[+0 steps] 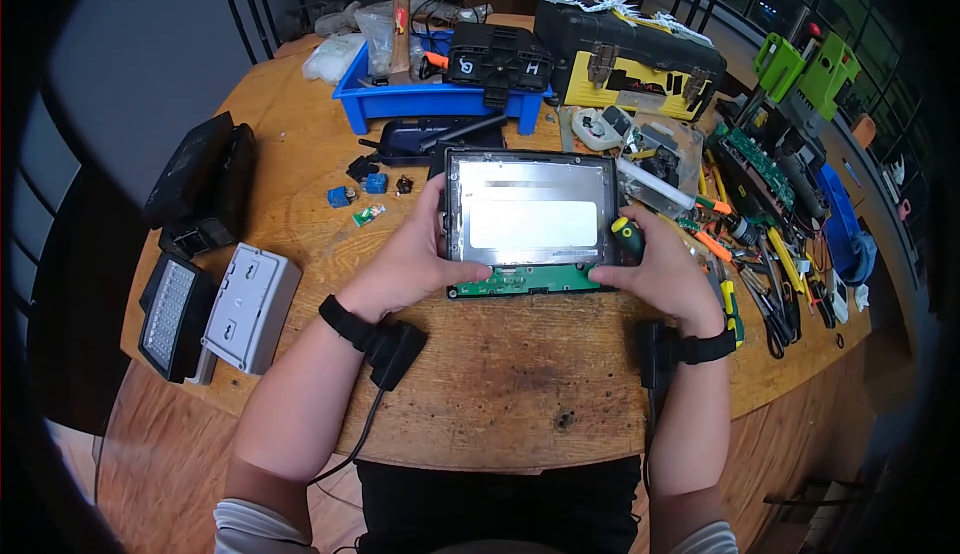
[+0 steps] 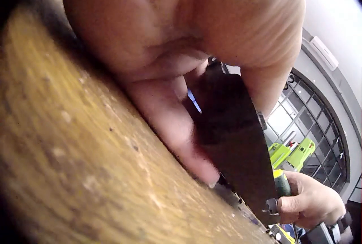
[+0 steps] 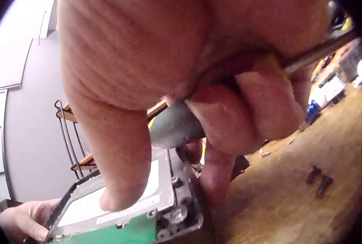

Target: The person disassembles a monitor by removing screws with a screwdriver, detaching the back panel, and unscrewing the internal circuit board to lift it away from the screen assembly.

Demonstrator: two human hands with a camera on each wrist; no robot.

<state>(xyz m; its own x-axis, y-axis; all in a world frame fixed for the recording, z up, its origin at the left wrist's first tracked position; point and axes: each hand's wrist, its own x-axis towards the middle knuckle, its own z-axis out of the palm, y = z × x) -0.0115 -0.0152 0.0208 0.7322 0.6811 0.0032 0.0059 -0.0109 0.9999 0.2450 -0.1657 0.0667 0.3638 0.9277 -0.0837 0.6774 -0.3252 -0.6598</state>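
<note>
A flat display panel with a silvery metal back, a white label and a black frame is held over the middle of the table, a green circuit board along its near edge. My left hand grips its left side, thumb on the front face and fingers underneath. At the right side, my right hand has its thumb on the panel. A screwdriver with a dark green and yellow handle lies in the curled fingers of that hand, its metal shaft sticking out past the palm. Under the panel, the left fingers stay close above the wood.
A blue tray with a hammer and a yellow-black toolbox stand at the back. Pliers, screwdrivers and circuit boards crowd the right side. Black and grey housings sit at left. Two small dark screws lie on the table.
</note>
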